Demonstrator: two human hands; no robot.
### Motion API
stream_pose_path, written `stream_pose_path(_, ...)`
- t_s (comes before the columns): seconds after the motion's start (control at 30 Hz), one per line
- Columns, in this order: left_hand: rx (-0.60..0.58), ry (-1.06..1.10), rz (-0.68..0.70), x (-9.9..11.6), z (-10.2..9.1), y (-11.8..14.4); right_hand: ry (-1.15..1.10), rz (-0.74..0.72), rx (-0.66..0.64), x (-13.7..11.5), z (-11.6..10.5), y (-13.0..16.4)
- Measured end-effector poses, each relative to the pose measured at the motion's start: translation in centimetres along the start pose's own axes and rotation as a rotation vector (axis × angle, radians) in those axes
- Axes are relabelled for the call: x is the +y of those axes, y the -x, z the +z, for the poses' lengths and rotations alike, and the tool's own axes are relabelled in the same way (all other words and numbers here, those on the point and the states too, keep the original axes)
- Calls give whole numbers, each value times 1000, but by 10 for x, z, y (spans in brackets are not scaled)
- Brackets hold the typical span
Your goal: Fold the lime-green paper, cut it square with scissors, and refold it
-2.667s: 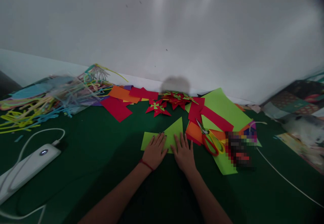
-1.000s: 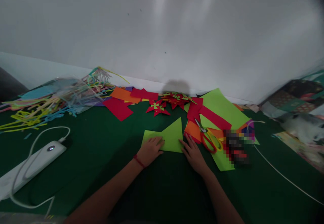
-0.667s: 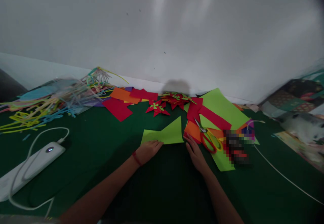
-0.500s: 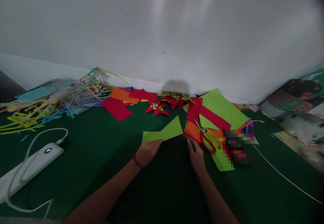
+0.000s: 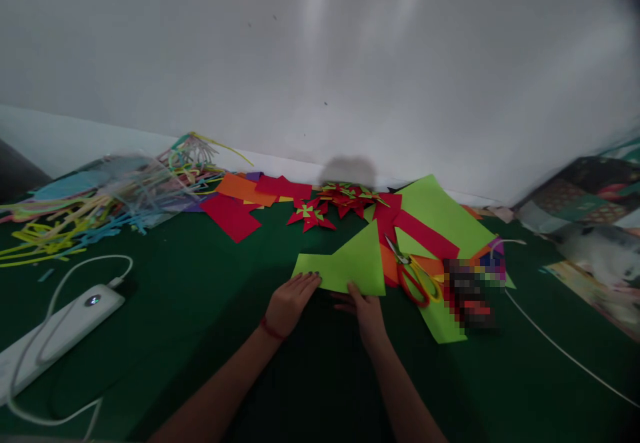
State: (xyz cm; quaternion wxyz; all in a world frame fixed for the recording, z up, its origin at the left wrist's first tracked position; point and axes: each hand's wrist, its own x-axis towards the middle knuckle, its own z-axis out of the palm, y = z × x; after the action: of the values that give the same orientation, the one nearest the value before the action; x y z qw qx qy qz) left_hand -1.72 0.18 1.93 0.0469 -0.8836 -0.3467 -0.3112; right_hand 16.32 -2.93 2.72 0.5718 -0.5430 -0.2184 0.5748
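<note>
Two hands: one left hand (image 5: pixel 290 304), one right hand (image 5: pixel 369 316). One folded green sheet (image 5: pixel 359 261). One pair of scissors (image 5: pixel 419 281). One white device (image 5: pixel 65 333) by the left edge of the worktop (image 5: pixel 175 296). Near the far edge, one star (image 5: pixel 310 216) lies apart; the heaped stars (image 5: pixel 349 197) and, toward the far left corner, paper strips (image 5: pixel 90 209) overlap too much to count.

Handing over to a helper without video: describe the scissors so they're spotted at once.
On the dark green table, find the right hand holding the light green paper. Just right of that paper, the scissors lie on a coloured paper pile, blades pointing away from the person. One red and one yellow handle loop set them apart from the flat sheets beneath.
</note>
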Motion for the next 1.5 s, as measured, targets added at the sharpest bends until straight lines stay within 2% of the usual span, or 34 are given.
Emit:
stream_pose_path(0.1,20,62,-58,-13,-4,2,-5,-11,2,-6,-5,0)
stream_pose_path(0.17,41,139,-168,-18,-5,3,-16,-31,20,-8,-7,-1)
stream_pose_path(0.23,69,249,-384,-20,-5,1,-44,-55,52,-9,-7,-2)
stream_pose_path(0.3,73,436,-683,-18,-4,-3,-91,-77,78,-11,-6,-4)
stream_pose_path(0.37,34,750,-951,-11,-2,-9,-133,-86,97,-11,-4,-5)
stream_pose_path(0.43,-19,1129,-1080,-1,2,-16,-156,-95,106,-11,1,-6)
stream_pose_path(0.5,-48,1385,-1073,12,8,-23,-159,-108,83,-8,7,-5)
stream_pose_path(0.57,-65,1445,-1038,24,14,-27,-148,-98,33,-3,15,-2)
stream_pose_path(0.63,-67,1398,-1074,34,19,-30,-130,-71,1,3,23,1)
stream_pose_path(0.73,-68,1313,-1158,40,25,-32,-90,-92,19,9,32,6)
stream_pose_path(1.0,-31,1254,-1161,36,22,-35,27,-152,75,11,39,4)
stream_pose_path(1.13,13,1308,-1178,25,22,-34,43,-114,12,7,38,-3)
stream_pose_path(1.27,122,1337,-1227,-1,24,-33,5,-123,-12,-3,32,-13)
stream_pose_path(1.5,144,1395,-1225,-41,25,-40,-19,-127,-44,-17,12,-43)
